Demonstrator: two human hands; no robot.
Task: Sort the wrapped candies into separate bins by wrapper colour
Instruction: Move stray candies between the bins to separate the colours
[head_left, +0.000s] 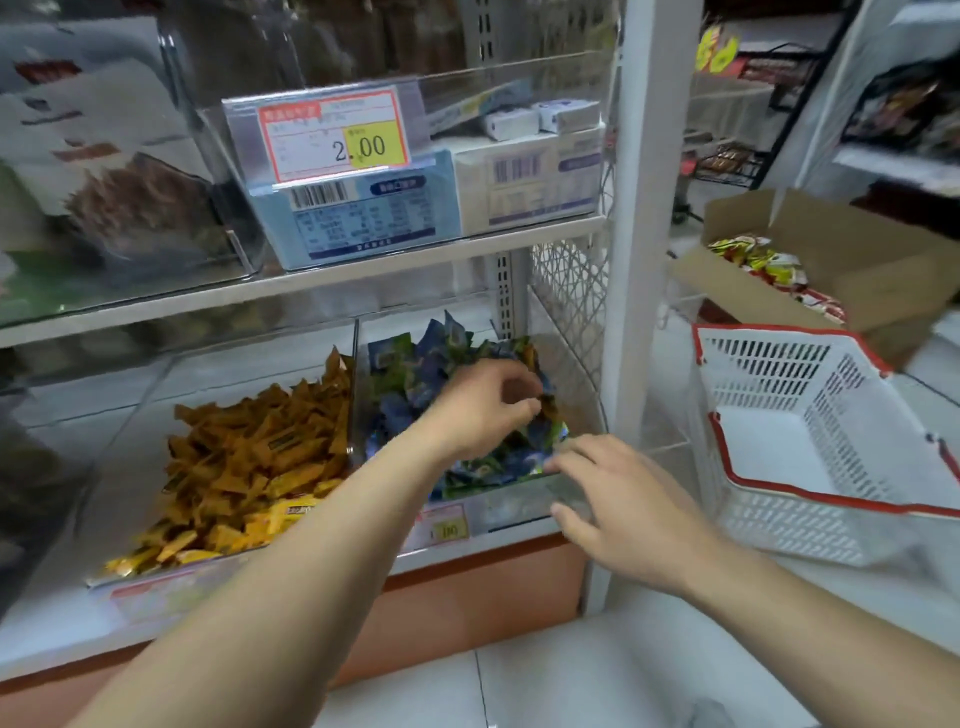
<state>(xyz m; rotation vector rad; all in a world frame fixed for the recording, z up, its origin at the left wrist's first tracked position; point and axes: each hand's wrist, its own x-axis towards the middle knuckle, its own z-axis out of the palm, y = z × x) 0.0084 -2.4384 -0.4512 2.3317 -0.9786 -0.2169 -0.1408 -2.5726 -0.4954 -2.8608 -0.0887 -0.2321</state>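
Two clear bins sit side by side on the bottom shelf. The left bin is full of orange and yellow wrapped candies. The right bin holds blue and green wrapped candies, with some orange ones mixed in at the back. My left hand reaches into the right bin and pinches an orange-brown candy at its fingertips. My right hand rests on the front right rim of that bin, fingers spread and touching the candies near the edge.
A white plastic basket with red trim stands on the floor to the right. Behind it is an open cardboard box of red and yellow packets. A white shelf post rises beside the bins. Boxed goods and a price tag fill the shelf above.
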